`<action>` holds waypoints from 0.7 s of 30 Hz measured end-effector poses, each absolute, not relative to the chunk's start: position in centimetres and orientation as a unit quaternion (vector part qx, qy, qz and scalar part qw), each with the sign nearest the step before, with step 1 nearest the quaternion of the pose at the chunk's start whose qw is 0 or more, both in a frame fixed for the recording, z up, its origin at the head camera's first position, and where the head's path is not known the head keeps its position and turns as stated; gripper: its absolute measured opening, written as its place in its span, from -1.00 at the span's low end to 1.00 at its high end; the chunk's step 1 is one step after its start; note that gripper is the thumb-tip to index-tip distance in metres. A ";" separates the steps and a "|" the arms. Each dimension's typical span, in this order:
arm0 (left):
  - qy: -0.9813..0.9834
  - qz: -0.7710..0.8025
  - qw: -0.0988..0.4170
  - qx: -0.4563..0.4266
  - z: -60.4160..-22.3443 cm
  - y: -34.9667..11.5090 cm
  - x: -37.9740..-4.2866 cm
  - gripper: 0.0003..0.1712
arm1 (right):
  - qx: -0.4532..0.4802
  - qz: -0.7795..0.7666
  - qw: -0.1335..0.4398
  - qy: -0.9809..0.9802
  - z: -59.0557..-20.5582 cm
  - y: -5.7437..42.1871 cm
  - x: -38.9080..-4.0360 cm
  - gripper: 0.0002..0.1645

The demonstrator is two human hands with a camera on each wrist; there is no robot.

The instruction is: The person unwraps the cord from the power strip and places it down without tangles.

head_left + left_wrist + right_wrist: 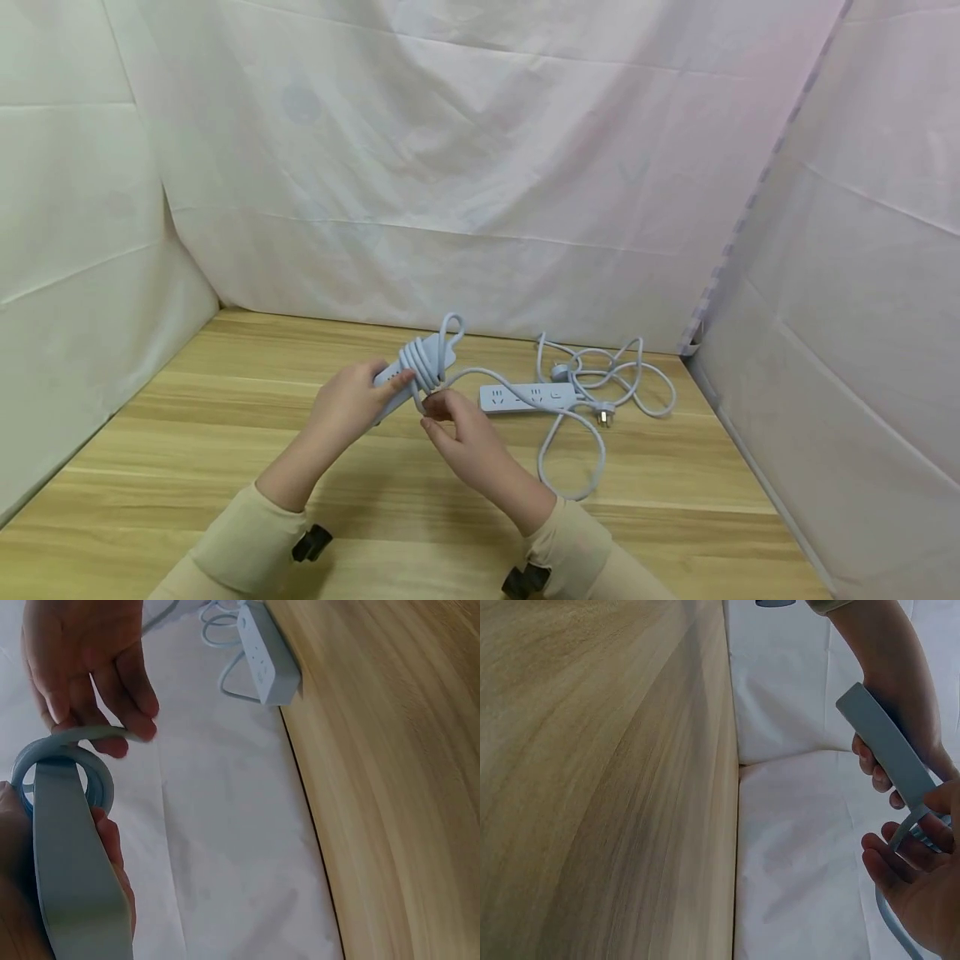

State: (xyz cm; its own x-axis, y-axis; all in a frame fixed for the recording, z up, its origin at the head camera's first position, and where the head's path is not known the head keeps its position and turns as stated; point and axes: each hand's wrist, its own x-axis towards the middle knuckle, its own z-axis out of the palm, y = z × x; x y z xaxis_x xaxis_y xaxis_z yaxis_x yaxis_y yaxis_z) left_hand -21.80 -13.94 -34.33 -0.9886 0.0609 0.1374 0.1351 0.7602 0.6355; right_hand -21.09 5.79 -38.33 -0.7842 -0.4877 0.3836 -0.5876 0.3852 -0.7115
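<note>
Tilted above the table, a white power strip point(389, 377) is gripped by my left hand point(351, 403), thumb across its face. Several turns of its cord point(422, 360) lie around the strip's far part, and a loop sticks up past its end. My right hand point(467, 437) pinches the cord just below the wraps; in the right wrist view the cord point(907, 827) passes between its fingers. In the left wrist view the strip's smooth side point(71, 847) faces the camera. From the wraps, a loose length of cord runs right and curls down in a big loop.
A second white power strip point(495, 400) lies on the wooden table point(405, 517) to the right, the loose cord crossing over it. Beside it are a tangled cord point(637, 392) and a plug with metal prongs point(604, 413). White cloth walls point(450, 167) enclose the table's back and sides.
</note>
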 end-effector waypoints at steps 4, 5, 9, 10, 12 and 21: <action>-0.938 -0.341 0.041 -0.048 -34.8 -14.0 -21.8 -0.17 | 0.336 0.422 0.071 -0.839 -38.3 6.1 -20.9 -0.80; -0.938 -0.342 0.036 -0.048 -34.9 -14.0 -21.8 -0.18 | 0.340 0.416 0.073 -0.841 -38.2 6.1 -20.9 -0.81; -0.938 -0.342 0.027 -0.055 -35.0 -14.0 -21.8 -0.22 | 0.353 0.405 0.081 -0.840 -37.8 6.4 -20.7 -0.86; -0.936 -0.345 0.025 -0.057 -35.0 -13.9 -21.8 -0.25 | 0.357 0.404 0.085 -0.838 -37.7 6.5 -20.6 -0.87; -0.934 -0.351 0.019 -0.061 -35.0 -13.8 -21.8 -0.29 | 0.363 0.402 0.091 -0.836 -37.5 6.7 -20.5 -0.88; -0.925 -0.362 0.027 -0.114 -35.3 -13.3 -21.8 -0.24 | 0.358 0.413 0.098 -0.832 -36.7 7.4 -20.2 -0.81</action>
State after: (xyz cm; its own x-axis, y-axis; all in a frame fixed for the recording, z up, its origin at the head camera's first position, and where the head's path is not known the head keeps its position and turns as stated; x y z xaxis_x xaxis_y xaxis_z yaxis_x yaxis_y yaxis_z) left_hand -21.76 -13.27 -35.28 -0.9726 0.1909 0.1326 0.2302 0.7120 0.6634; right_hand -20.17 7.37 -36.68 -0.7240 -0.5157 0.4581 -0.6768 0.4025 -0.6164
